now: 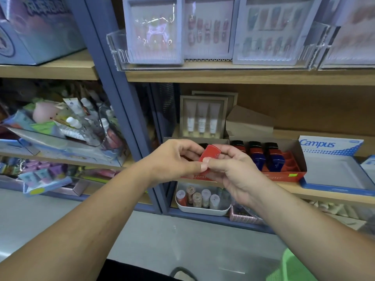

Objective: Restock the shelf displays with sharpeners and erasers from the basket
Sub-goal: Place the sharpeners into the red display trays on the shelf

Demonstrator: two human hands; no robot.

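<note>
Both my hands hold one small red sharpener (210,154) in front of the middle shelf. My left hand (174,161) pinches its lower left corner, and my right hand (231,169) grips it from the right with thumb and fingers. Just behind them stands a red cardboard display tray (284,175) with several red-and-blue sharpeners (257,157) with black caps standing in it and bare slots at its right end. A blue and white Campus display box (332,165) sits to the right of the tray. A green basket (292,268) shows at the bottom right corner.
A boxed set of tubes (202,118) stands behind the tray. Below the shelf is a white tub of small bottles (200,199). The left bay holds cluttered bins of cosmetics (67,122). Nail sets (207,31) fill the top shelf. A blue upright post (117,94) divides the bays.
</note>
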